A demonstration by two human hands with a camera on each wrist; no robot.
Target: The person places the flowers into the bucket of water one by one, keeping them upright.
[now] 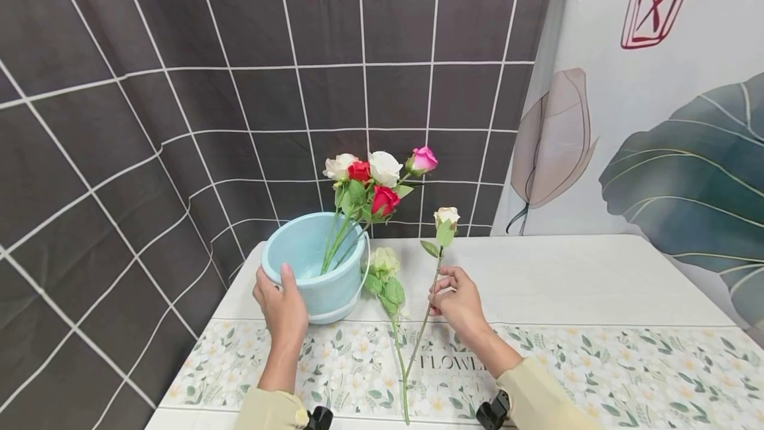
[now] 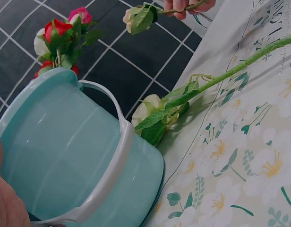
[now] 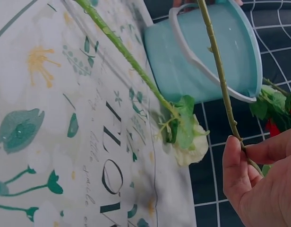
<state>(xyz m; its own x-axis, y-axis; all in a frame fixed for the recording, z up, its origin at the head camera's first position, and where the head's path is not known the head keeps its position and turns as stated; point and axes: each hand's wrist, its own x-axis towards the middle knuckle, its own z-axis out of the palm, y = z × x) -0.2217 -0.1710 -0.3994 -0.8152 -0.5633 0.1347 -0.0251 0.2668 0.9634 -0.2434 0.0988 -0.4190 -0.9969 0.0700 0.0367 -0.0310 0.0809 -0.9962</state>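
My left hand (image 1: 283, 307) grips the near left rim of a light blue bucket (image 1: 334, 294), its thumb up at the rim. Inside the bucket stand several artificial roses, among them a red rose (image 1: 384, 200), a white rose (image 1: 384, 168) and a pink rose (image 1: 422, 160), leaning right. My right hand (image 1: 459, 300) pinches the brown-green stem of a cream rose (image 1: 446, 217), holding it nearly upright to the right of the bucket. Between bucket and right hand, a pale green-white rose (image 1: 384, 263) lies on the table, its green stem (image 3: 129, 56) pointing toward me.
The white table (image 1: 567, 284) carries a floral printed band with lettering. A dark grid-patterned cloth (image 1: 394, 32) hangs behind and on the left. At the right hangs a pale curtain (image 1: 597, 171) with large printed leaves. The bucket's white handle (image 2: 118, 161) hangs down its side.
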